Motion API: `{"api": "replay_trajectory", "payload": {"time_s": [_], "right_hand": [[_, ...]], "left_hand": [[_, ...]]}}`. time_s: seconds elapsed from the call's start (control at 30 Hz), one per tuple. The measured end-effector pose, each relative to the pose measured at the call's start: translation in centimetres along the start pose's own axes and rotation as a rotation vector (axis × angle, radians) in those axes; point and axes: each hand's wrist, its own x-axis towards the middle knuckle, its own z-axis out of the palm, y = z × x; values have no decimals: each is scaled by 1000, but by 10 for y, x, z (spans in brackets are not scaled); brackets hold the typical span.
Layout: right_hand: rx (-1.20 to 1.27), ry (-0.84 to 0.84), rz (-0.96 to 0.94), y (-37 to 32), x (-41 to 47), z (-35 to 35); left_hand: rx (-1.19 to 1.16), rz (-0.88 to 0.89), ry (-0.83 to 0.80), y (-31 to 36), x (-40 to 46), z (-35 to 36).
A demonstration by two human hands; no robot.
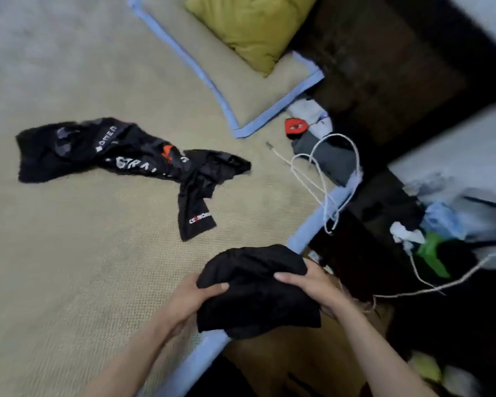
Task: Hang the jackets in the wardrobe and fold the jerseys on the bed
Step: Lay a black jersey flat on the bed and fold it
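I hold a bundled black garment (255,290) over the bed's blue-trimmed front edge. My left hand (191,302) grips its left side with the thumb on top. Its right side is gripped by my right hand (312,285), thumb pressed across the cloth. A second black jersey (121,156) with white lettering and an orange patch lies crumpled and spread on the beige bed cover (69,267), to the upper left of my hands.
A mustard pillow (249,27) lies at the head of the bed on a blue-edged mat (221,98). A white cable (324,179) loops over the bed's right edge beside a red patch and grey clothes. Dark furniture and clutter fill the right side.
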Motion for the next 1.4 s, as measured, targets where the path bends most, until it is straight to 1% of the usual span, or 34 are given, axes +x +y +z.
{"api": "replay_trajectory", "payload": {"time_s": [0.1,0.2,0.27,0.33,0.43,0.5,0.57,0.63,0.73,0.8,0.87,0.97,1.03,1.13,1.23,1.33,1.4], "right_hand": [[107,162,-141,-8,-95,-27],[183,361,-290,-12,-209,-45],[239,480,-385,-13,-292,-59],[288,607,-481,-8,-377,-73],[347,809,-579,11,-504,-87],[401,962,-599,38,-588,-89],[443,1031,-613,57,-646,-84],[536,1138,-617,97,-707,-76],[724,1248,-593,166,-769,-60],[850,1343,-526,212,-799,-48],[924,1451,-405,254,-824,-37],[958,1599,-232,310,-855,-27],[965,1651,-166,343,-869,-28],[943,1724,-119,381,-880,-50],[802,1856,-108,393,-886,-102],[560,1936,-80,395,-898,-183],[480,2001,-45,397,-908,-242]], "left_hand": [[100,84,-164,59,-55,30],[186,207,-289,114,-121,79],[222,293,-393,148,-169,121],[271,343,-528,176,-217,168],[334,443,-733,201,-292,244],[338,499,-880,200,-344,296],[356,538,-963,194,-390,323],[420,604,-1099,171,-435,365],[428,627,-1267,117,-485,422],[453,599,-1391,74,-510,461],[480,508,-1474,29,-526,501],[542,353,-1528,-32,-542,558],[602,288,-1529,-63,-552,594],[621,283,-1538,-88,-566,647],[609,353,-1517,-80,-575,712],[592,429,-1495,-58,-582,791],[551,454,-1453,-48,-587,848]]}}
